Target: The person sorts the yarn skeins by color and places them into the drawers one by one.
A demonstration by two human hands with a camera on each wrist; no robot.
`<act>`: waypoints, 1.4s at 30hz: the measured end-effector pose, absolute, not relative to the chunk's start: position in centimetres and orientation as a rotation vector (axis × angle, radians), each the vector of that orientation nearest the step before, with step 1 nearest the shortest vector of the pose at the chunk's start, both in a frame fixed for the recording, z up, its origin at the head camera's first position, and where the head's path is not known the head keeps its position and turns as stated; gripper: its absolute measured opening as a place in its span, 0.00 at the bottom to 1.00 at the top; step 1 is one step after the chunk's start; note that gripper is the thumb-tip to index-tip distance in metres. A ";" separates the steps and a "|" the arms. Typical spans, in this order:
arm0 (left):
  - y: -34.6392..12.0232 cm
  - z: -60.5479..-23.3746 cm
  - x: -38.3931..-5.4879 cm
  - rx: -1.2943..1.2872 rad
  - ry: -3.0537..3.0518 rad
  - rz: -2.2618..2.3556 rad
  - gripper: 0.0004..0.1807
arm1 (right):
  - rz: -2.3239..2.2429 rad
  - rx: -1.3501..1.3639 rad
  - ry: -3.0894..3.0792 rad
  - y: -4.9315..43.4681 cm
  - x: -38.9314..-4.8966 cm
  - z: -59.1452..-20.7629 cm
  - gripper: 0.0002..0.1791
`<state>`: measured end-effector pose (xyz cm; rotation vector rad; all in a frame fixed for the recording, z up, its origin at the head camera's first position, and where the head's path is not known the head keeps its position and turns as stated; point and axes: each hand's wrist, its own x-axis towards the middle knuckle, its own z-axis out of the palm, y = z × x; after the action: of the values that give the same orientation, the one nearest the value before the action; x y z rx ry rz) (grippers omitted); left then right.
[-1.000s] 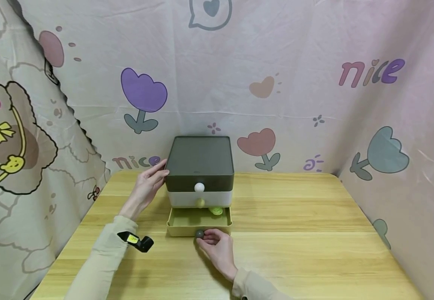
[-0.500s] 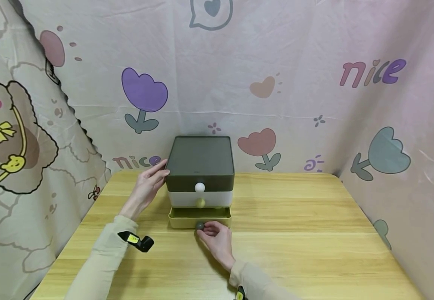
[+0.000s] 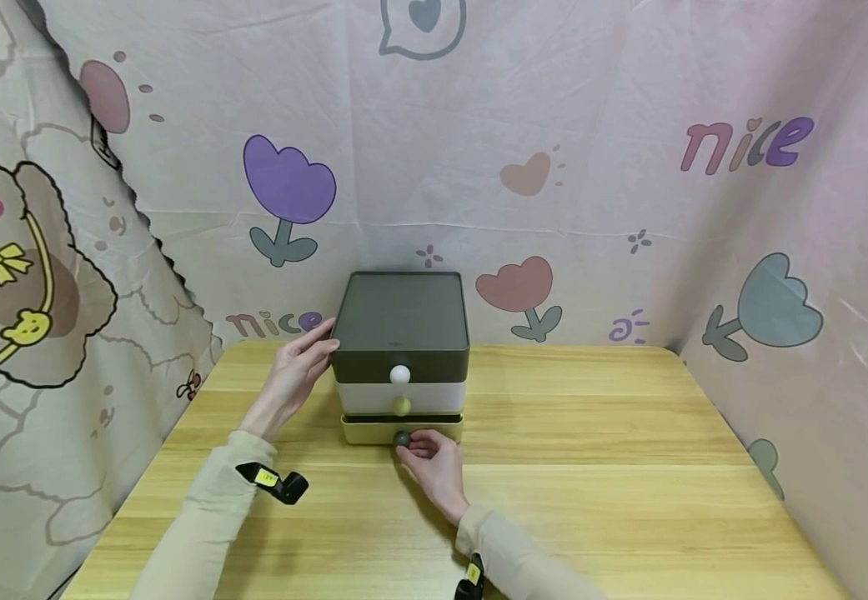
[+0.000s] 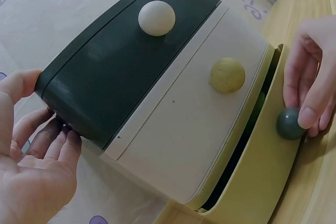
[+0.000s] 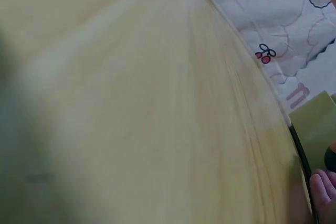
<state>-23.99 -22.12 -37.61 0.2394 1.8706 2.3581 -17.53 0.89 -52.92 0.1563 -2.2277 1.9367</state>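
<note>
A small three-drawer storage box point(image 3: 407, 308) stands on the table, dark green on top, white in the middle and olive-yellow below. My left hand point(image 3: 291, 375) rests against its upper left side, thumb at the top edge and fingers along the side. With thumb and fingertips my right hand point(image 3: 437, 475) pinches the round dark green knob point(image 4: 289, 123) of the bottom drawer point(image 4: 257, 182). That drawer stands out by a narrow gap, where a bit of green point(image 4: 257, 107) shows. The white knob point(image 4: 156, 18) and yellow-green knob point(image 4: 227, 75) are untouched; both upper drawers are closed.
The wooden table point(image 3: 614, 467) extends to both sides of the box. A patterned cloth point(image 3: 591, 108) hangs behind and beside it. A small black camera point(image 3: 276, 483) is strapped to the left sleeve, another black one point(image 3: 471, 575) to the right.
The bottom drawer has slid back into the box with my right hand on its knob, from well out to a narrow gap. The bright green item inside is now mostly hidden. My left hand stays put.
</note>
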 end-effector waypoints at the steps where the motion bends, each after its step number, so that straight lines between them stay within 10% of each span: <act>1: -22.1 -37.6 -24.0 0.241 1.871 2.358 0.34 | 1.933 0.160 -2.225 0.9 -17.6 -53.0 0.12; 28: -22.0 -37.5 -24.0 0.238 1.871 2.358 0.35 | 1.940 0.152 -2.240 1.1 -16.5 -48.3 0.12; 42: -22.2 -37.7 -23.9 0.259 1.882 2.346 0.34 | 2.007 0.268 -2.284 4.4 -17.1 -51.9 0.16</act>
<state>-23.90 -22.17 -37.65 0.2592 1.8819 2.3459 -17.12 4.43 -51.87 0.2681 -2.2842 2.0074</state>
